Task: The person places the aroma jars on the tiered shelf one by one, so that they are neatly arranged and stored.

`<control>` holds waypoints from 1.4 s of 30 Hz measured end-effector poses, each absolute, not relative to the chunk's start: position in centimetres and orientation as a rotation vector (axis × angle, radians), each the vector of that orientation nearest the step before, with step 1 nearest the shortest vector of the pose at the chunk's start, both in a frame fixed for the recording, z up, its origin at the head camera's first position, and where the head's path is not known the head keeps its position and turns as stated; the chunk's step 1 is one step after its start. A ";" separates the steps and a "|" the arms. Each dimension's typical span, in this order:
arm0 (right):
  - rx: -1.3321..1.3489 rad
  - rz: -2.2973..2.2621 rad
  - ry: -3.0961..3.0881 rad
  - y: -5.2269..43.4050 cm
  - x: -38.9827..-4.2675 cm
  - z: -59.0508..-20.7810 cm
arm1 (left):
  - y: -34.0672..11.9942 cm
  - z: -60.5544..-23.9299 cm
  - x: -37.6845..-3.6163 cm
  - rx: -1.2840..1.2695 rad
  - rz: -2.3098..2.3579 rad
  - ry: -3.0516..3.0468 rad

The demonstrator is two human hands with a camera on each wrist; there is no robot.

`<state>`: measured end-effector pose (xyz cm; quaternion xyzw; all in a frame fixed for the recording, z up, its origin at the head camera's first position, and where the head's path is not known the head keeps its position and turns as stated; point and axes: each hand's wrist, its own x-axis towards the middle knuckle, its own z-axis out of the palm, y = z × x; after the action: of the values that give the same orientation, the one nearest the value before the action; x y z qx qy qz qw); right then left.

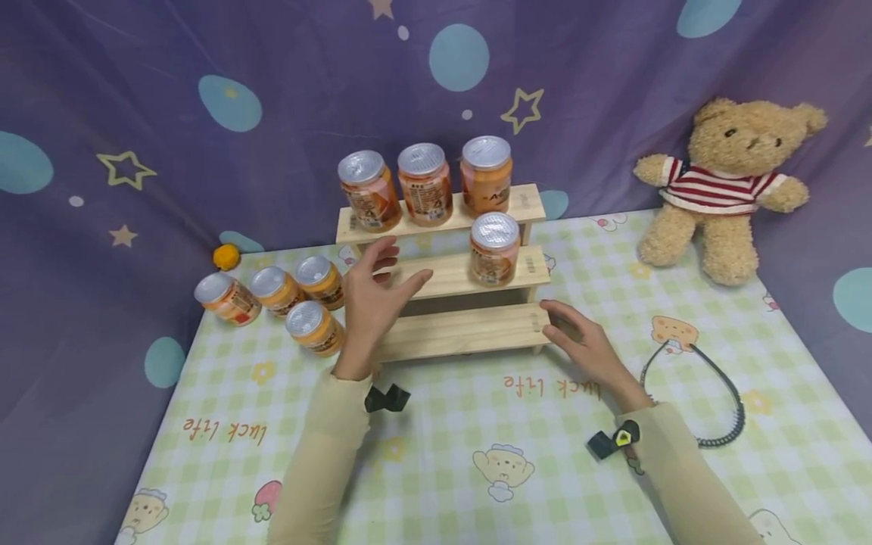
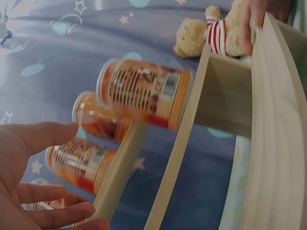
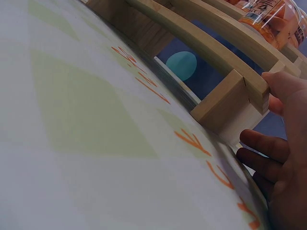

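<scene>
Cream long sleeves (image 1: 327,454) reach over a surface (image 1: 436,503) covered in green-and-white checked cloth, one black band-like piece (image 1: 387,397) at each wrist. The left hand (image 1: 371,306) hovers in front of a three-step pale wooden shelf (image 1: 463,333), fingers spread, its grip holding nothing. The right hand (image 1: 587,344) pinches the right end of the lowest step between thumb and finger.

The head view alone shows all the orange jars with silver lids, eight in total: three (image 1: 425,189) in a row on the top step, one (image 1: 493,253) towards the right of the middle step, and four (image 1: 320,333) grouped on the surface left of the shelf. It also shows one small yellow ball (image 1: 226,256) behind those four and one dark coiled loop (image 1: 739,416) at right. The left wrist view gives the middle-step jar's striped label and barcode up close. The right wrist view reveals three bent lower fingers (image 3: 264,143) beside the wooden end support. One tan plush bear (image 1: 725,185) in a red-and-white striped shirt sits back right.
</scene>
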<state>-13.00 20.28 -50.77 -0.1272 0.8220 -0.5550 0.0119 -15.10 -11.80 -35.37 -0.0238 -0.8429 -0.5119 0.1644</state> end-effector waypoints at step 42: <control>-0.423 -1.765 2.535 20.3 -13.0 -50.9 | -26.7 -41.1 -11.8 0.294 -1.314 -2.362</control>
<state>-12.97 20.34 -50.90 -0.1358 0.8130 -0.5661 0.0121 -11.80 -26.71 -41.05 0.1056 -0.8494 -0.4726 0.2097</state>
